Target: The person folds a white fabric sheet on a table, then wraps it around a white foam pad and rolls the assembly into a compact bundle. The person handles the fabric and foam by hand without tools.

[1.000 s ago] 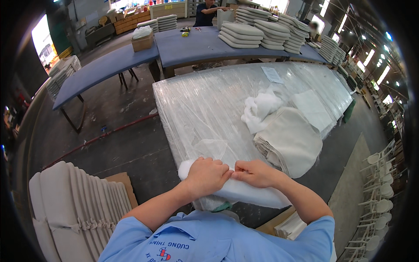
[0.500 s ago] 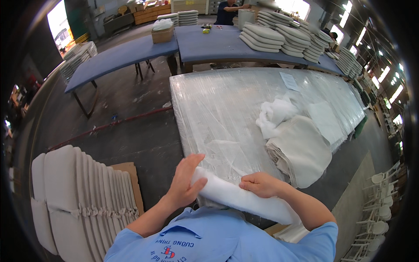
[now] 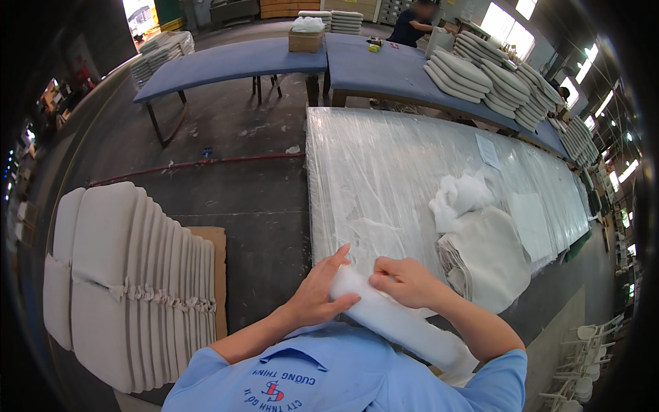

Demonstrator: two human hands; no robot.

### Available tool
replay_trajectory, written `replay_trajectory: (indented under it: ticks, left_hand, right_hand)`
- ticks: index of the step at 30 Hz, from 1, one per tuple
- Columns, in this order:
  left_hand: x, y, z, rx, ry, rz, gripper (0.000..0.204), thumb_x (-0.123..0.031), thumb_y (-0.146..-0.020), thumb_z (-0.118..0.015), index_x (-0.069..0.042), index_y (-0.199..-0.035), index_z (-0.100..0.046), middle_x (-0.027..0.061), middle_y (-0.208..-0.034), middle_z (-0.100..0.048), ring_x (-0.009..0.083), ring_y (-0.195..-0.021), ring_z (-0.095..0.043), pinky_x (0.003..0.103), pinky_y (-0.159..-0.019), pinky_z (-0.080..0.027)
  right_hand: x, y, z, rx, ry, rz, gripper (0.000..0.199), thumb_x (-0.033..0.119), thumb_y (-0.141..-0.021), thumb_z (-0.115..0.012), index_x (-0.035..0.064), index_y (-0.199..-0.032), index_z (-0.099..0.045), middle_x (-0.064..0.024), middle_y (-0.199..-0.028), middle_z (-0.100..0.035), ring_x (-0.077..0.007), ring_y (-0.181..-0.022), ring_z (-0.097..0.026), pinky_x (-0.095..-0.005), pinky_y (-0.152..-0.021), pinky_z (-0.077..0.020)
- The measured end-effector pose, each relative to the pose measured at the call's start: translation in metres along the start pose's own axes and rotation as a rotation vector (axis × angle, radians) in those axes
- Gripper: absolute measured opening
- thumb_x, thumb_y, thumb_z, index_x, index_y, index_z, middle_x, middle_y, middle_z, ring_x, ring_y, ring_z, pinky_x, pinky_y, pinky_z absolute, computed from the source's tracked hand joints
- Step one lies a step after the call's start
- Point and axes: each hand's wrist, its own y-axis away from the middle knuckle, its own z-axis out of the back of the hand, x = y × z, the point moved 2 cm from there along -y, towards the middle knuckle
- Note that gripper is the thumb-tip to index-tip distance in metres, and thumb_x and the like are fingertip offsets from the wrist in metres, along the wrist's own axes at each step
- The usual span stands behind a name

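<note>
A soft white roll of wadding [image 3: 401,317] lies slantwise in front of my body, its fluffy near-left end raised between my hands. My left hand [image 3: 321,290] lies against that end, fingers stretched upward and thumb apart along the roll's side. Close beside it, my right hand [image 3: 406,281] is closed with thumb and fingers pinched on the wadding's upper edge. Below both hands is a wide stack wrapped in clear plastic film [image 3: 371,178]. Near my right hand, a stack of off-white fabric pieces [image 3: 491,257] rests on the film, with a crumpled clump of white wadding [image 3: 463,196] behind it.
Cream cushions [image 3: 137,288] stand in a packed row at left, beside a cardboard sheet [image 3: 218,275]. Blue-topped tables [image 3: 233,72] stretch across the back, carrying a cardboard box [image 3: 306,42] and cushion stacks [image 3: 458,77]. A person [image 3: 412,24] works behind them. White chairs [image 3: 583,371] stand at right.
My right hand has moved along the roll toward my left hand, now close to the roll's end. The whole view has shifted, so the background sits further right.
</note>
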Motion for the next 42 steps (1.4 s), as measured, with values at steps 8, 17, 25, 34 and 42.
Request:
replay_trajectory:
  ticks: [8,17,25,34,42]
  left_hand:
    - [-0.003,-0.008,-0.002,-0.028,-0.004,-0.019,0.108,-0.039,-0.091,-0.078,0.004,-0.165,-0.013,0.0293,-0.146,-0.048,0.0451,-0.136,-0.048,0.050,-0.118,-0.035]
    - [-0.029,-0.015,-0.021,-0.133,-0.401,-0.232,0.073,-0.025,-0.099,-0.064,0.014,-0.154,-0.035,0.0311,-0.155,-0.045,0.0483,-0.143,-0.045,0.054,-0.121,-0.033]
    - [-0.038,-0.026,-0.020,-0.050,-0.530,-0.226,0.056,-0.022,-0.100,-0.056,0.011,-0.145,-0.053,0.0301,-0.150,-0.053,0.0475,-0.142,-0.048,0.054,-0.121,-0.033]
    - [-0.036,-0.030,-0.020,-0.039,-0.581,-0.264,0.056,-0.025,-0.102,-0.055,0.011,-0.145,-0.053,0.0288,-0.151,-0.053,0.0484,-0.145,-0.044,0.055,-0.123,-0.030]
    - [-0.044,-0.033,-0.019,-0.027,-0.538,-0.325,0.046,-0.027,-0.097,-0.062,0.005,-0.130,-0.065,0.0241,-0.129,-0.066,0.0429,-0.124,-0.060,0.051,-0.112,-0.042]
  right_hand:
    - [0.010,-0.036,-0.022,0.046,0.086,0.072,0.049,0.047,-0.106,-0.053,0.0029,-0.116,-0.072,-0.0230,-0.090,-0.072,-0.0422,-0.081,-0.068,-0.0479,-0.076,-0.0525]
    - [-0.013,-0.046,-0.020,0.054,-0.233,-0.211,0.056,0.044,-0.110,-0.045,-0.0033,-0.120,-0.072,-0.0233,-0.105,-0.075,-0.0319,-0.091,-0.072,-0.0422,-0.081,-0.0541]
    - [-0.047,-0.059,-0.034,0.020,-0.413,-0.224,0.047,0.033,-0.107,-0.048,-0.0041,-0.123,-0.072,-0.0208,-0.107,-0.074,-0.0240,-0.082,-0.069,-0.0384,-0.070,-0.0553]
    - [-0.046,-0.062,-0.036,-0.015,-0.482,-0.196,0.042,0.025,-0.107,-0.050,-0.0055,-0.126,-0.071,-0.0240,-0.120,-0.072,-0.0281,-0.103,-0.069,-0.0406,-0.089,-0.0540]
    - [-0.066,-0.044,-0.037,0.050,-0.006,-0.464,0.041,0.030,-0.107,-0.051,-0.0032,-0.113,-0.074,-0.0238,-0.099,-0.073,-0.0305,-0.092,-0.070,-0.0409,-0.082,-0.0536]
